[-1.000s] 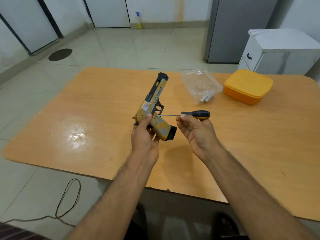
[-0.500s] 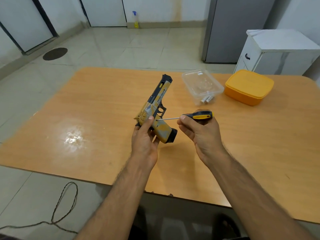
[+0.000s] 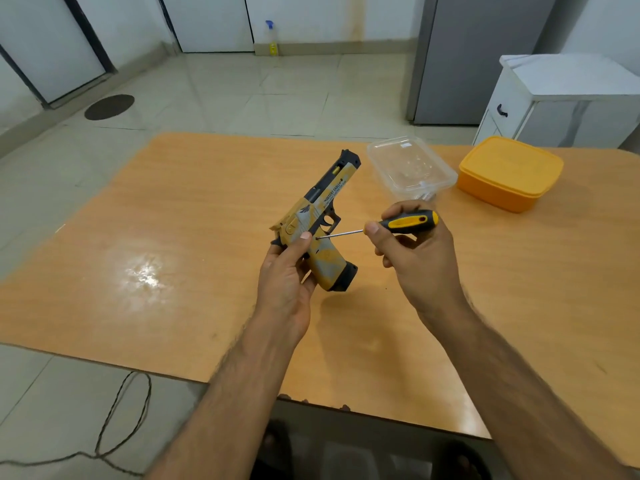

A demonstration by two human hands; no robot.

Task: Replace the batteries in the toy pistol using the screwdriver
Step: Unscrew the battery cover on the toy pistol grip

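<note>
**Screwdriver tip on the pistol's grip**

Your left hand grips the toy pistol from behind, fingers wrapped round its frame and thumb laid along the side, holding it above the wooden table with the muzzle pointing away. Your right hand pinches the screwdriver by its black-and-yellow handle, fingers curled round it; the shaft's tip touches the top of the grip. Beyond sit a clear plastic container and an orange lidded box.
</note>
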